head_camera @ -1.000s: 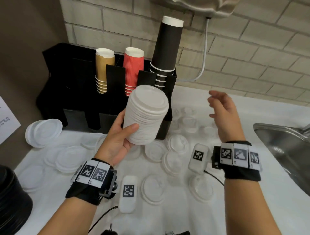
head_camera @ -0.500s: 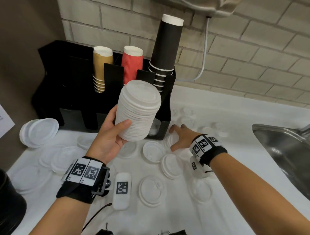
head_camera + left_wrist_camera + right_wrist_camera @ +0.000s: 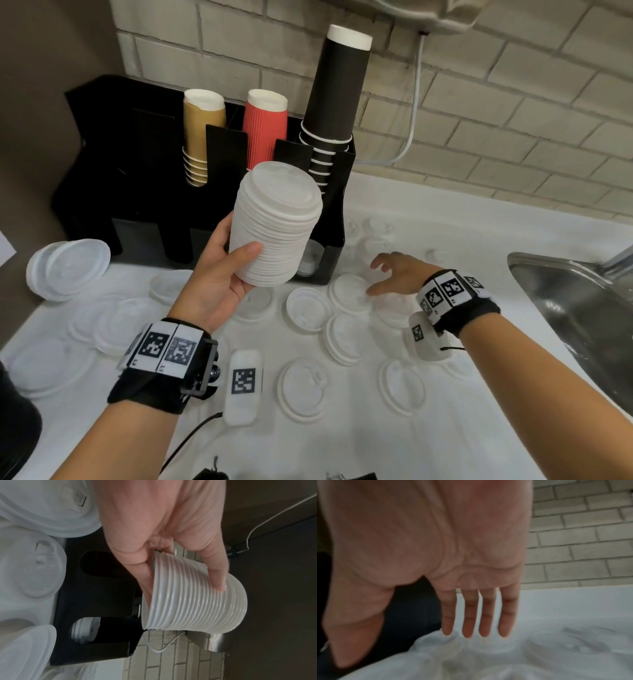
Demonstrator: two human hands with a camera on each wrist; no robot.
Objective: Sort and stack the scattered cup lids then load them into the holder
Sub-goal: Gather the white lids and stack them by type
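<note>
My left hand [image 3: 222,270] grips a tall stack of white lids [image 3: 277,222] [image 3: 193,599], raised in front of the black holder [image 3: 144,164]. Thumb and fingers wrap its lower half. My right hand [image 3: 394,274] [image 3: 471,615] hovers, fingers spread and straight, just above loose white lids [image 3: 349,294] on the white counter [image 3: 342,445], right of the holder. It holds nothing. A few lids [image 3: 85,631] sit in the holder's right bottom slot.
Brown [image 3: 202,133], red [image 3: 265,126] and black cups [image 3: 335,96] stand stacked in the holder. Larger lids [image 3: 68,267] lie at the left. A steel sink [image 3: 575,315] lies at the right edge. A white cable [image 3: 414,113] runs down the brick wall.
My right hand dropped from mid-air to the lids beside the holder, then slid slightly right and spread its fingers. The left hand kept the stack, shifting it a little left.
</note>
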